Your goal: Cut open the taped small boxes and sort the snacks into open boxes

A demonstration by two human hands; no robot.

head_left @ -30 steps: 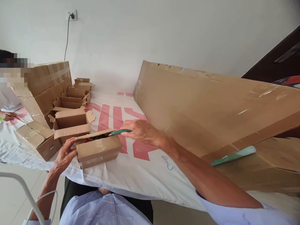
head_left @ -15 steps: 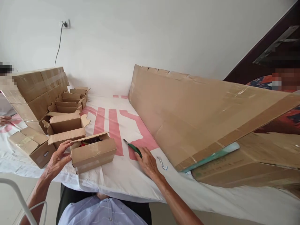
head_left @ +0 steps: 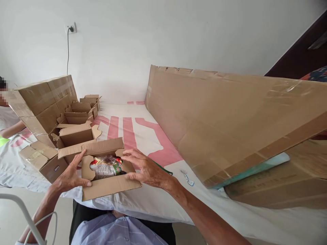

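Note:
A small cardboard box [head_left: 112,192] sits in front of me with its flaps folded out. Inside it lies a printed plastic packet [head_left: 104,168] in white, red and green. My left hand [head_left: 70,175] is spread across the box's left end, thumb on the near flap and fingers by the far flap. Over the right end, my right hand [head_left: 145,170] reaches in with fingers apart, touching the flaps. A green-handled cutter [head_left: 163,169] lies on the cloth behind my right hand, its front part hidden.
Several open boxes [head_left: 76,139] line the left side before stacked cartons [head_left: 42,105]. A taped box [head_left: 42,160] stands at left. A large cardboard panel [head_left: 230,119] rises on the right. Small clear-and-blue pieces [head_left: 187,178] lie on the cloth. Another person's arm [head_left: 12,130] shows far left.
The box's flaps have opened outward, showing the packet. My right hand has let go of the cutter and moved left onto the box. The view has shifted slightly.

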